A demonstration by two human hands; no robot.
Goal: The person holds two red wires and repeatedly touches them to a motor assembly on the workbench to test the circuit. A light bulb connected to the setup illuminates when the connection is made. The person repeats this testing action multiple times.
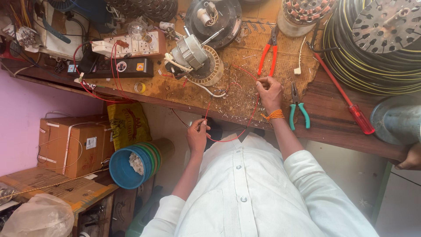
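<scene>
Head view, looking straight down. Thin red wire, one strand, bowed in a loose loop: it arcs from the tabletop near the small motor, past the front edge, sags low over the white shirt, then climbs again on the other side.

Left hand hangs below the tabletop's front edge, out in the open gap. Fingers pressed together, pinching the wire's end; a short dark tip pokes out of the pinch.

Right hand rests on the tabletop just inside the edge, orange thread band at the wrist. Fingers curled in, closed on the upper run of the wire.

Beside the right hand: green-handled pliers just to one side, red-handled pliers beyond, red screwdriver further along. Tabletop crowded with wire scraps; big cable coil in one corner.

Open room is below the edge: a blue bucket and cardboard box stand on the left hand's side, well apart from it.
</scene>
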